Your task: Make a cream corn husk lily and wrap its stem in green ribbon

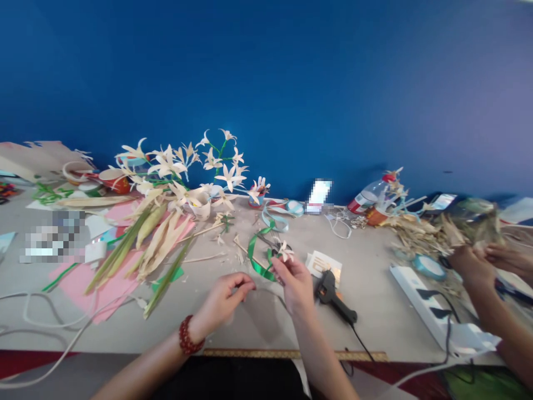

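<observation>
My right hand (pixel 296 282) is closed with thumb and fingers on a small cream flower (pixel 285 253), which looks made of dried husk. A green ribbon (pixel 252 256) curls beside the flower; whether the fingers also hold it is unclear. My left hand (pixel 229 297), with a red bead bracelet (pixel 191 334) at the wrist, hovers to the left. Its fingers are curled and the tips pinched together; I cannot make out anything between them. Just right of my right hand lies a black glue gun (pixel 334 297), near a white card (pixel 327 265) with gold marks.
Husk flowers (pixel 166 164) stand at the back left, above long husk leaves (pixel 156 253) and pink paper (pixel 94 291). A white power strip (pixel 420 305) lies at right, near a co-worker's hands (pixel 472 266). A wooden ruler (pixel 254 353) lines the front edge.
</observation>
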The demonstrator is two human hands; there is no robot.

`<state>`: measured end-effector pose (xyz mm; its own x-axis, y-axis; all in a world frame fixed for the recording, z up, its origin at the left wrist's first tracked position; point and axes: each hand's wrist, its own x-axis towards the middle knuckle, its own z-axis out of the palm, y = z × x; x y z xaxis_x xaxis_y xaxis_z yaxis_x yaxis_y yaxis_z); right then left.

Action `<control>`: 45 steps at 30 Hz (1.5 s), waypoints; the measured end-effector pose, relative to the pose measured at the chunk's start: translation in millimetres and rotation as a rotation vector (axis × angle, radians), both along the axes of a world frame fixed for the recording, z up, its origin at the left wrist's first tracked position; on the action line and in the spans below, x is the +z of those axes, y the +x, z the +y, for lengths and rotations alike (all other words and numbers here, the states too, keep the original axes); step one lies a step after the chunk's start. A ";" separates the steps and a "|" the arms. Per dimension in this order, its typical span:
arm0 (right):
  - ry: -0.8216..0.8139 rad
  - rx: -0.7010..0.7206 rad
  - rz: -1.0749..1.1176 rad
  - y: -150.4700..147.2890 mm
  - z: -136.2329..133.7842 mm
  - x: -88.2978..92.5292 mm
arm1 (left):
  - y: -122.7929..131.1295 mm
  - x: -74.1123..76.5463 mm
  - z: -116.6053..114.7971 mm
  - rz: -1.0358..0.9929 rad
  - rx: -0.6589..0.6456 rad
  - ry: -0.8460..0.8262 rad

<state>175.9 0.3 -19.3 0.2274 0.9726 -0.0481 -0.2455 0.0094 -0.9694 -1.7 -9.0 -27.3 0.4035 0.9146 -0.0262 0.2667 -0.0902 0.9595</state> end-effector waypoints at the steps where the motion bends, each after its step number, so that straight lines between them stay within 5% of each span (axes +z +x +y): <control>1: -0.005 -0.016 0.020 3.7 1.9 2.1 | -1.9 -3.3 -0.7 -0.001 0.012 -0.021; 8: -0.015 0.072 0.123 -4.2 4.6 11.0 | -1.5 1.7 4.5 -0.166 0.120 -0.065; 16: -0.036 0.114 0.159 -16.3 2.9 13.1 | 9.7 6.0 8.0 -0.644 0.063 -0.541; 24: 0.031 0.094 0.061 -19.0 0.3 16.7 | 10.8 10.1 4.0 -0.729 0.045 -0.621; 29: 0.053 0.087 0.014 -19.2 0.4 14.6 | 12.1 11.1 3.0 -0.623 0.056 -0.518; 39: 0.039 0.145 -0.015 -14.7 2.2 14.9 | 10.4 11.6 0.2 -0.182 0.039 0.047; 45: 0.028 0.162 -0.031 -13.3 2.8 17.0 | 8.4 13.6 1.0 -0.110 0.005 0.100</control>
<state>162.6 3.1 -2.3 0.0684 0.9975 -0.0159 -0.2163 -0.0008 -0.9763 6.7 -8.0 -13.7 0.3946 0.9123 0.1093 0.1611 -0.1859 0.9693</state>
